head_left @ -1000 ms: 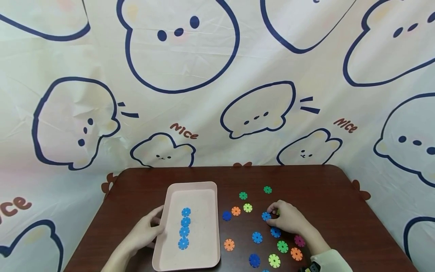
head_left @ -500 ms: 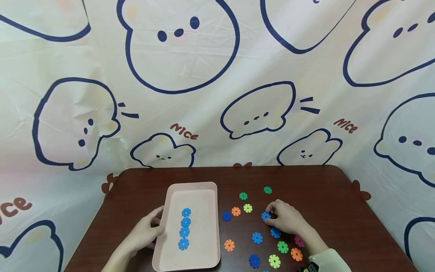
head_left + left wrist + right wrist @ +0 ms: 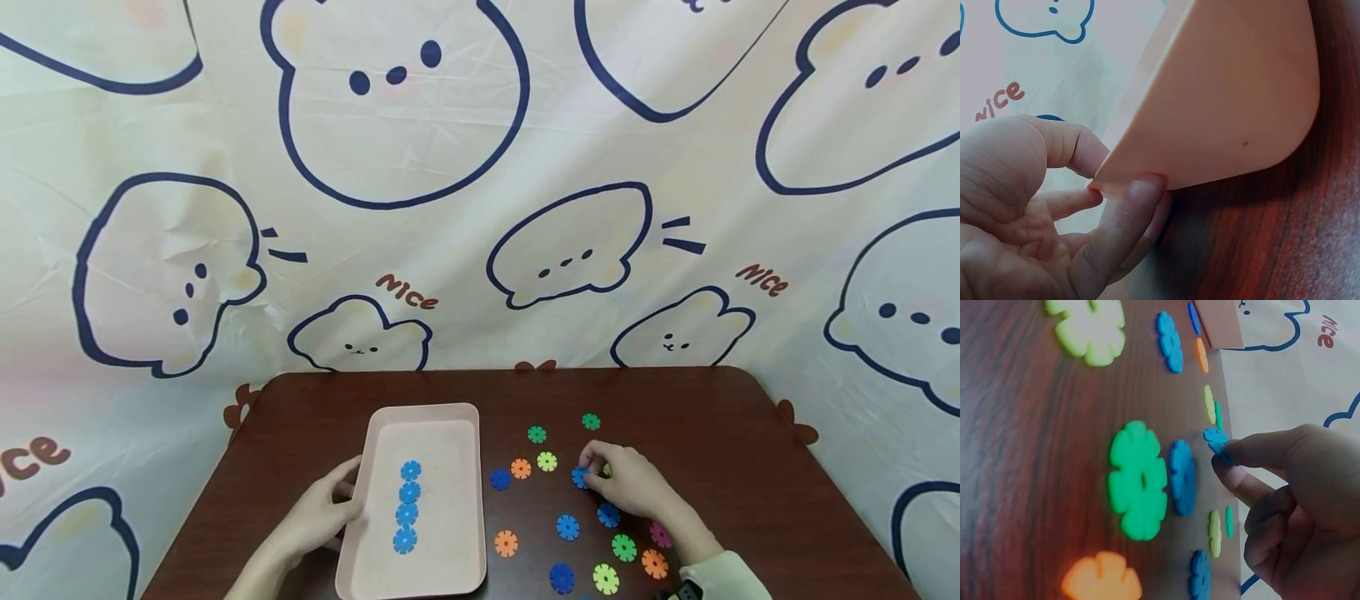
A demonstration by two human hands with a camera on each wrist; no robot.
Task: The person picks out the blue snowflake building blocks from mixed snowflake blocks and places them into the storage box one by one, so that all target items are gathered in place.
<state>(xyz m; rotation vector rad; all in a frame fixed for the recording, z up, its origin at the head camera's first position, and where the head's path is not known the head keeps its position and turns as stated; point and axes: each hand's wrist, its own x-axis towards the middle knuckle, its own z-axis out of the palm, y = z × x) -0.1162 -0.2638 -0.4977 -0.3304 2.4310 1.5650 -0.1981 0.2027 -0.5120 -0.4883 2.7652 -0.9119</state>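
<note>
My right hand [image 3: 633, 482] pinches a light-blue notched plastic disc [image 3: 578, 477], the snowflake-shaped building kind, between thumb and forefinger. In the right wrist view that disc [image 3: 1215, 440] is tilted and stands off the table, the other fingers curled below. At the left, my left hand [image 3: 321, 507] grips the side of a pale pink tray [image 3: 461, 467]; the left wrist view has its thumb [image 3: 1141, 200] against the outer wall [image 3: 1229, 119] and fingers by the rim. Inside the tray several light-blue discs [image 3: 407, 514] form a lengthwise row, edges meeting.
On the brown table [image 3: 675, 400], right of the tray, loose discs are scattered: green [image 3: 623, 547], orange [image 3: 506, 544], yellow-green [image 3: 605, 578], dark blue [image 3: 562, 577] and magenta [image 3: 660, 534]. A light-blue disc [image 3: 567, 527] lies among them. A printed cloth [image 3: 465, 250] hangs behind the table.
My right hand has shifted slightly left with the blue disc, which now shows more tilted between its fingertips. The left hand and the tray stay put.
</note>
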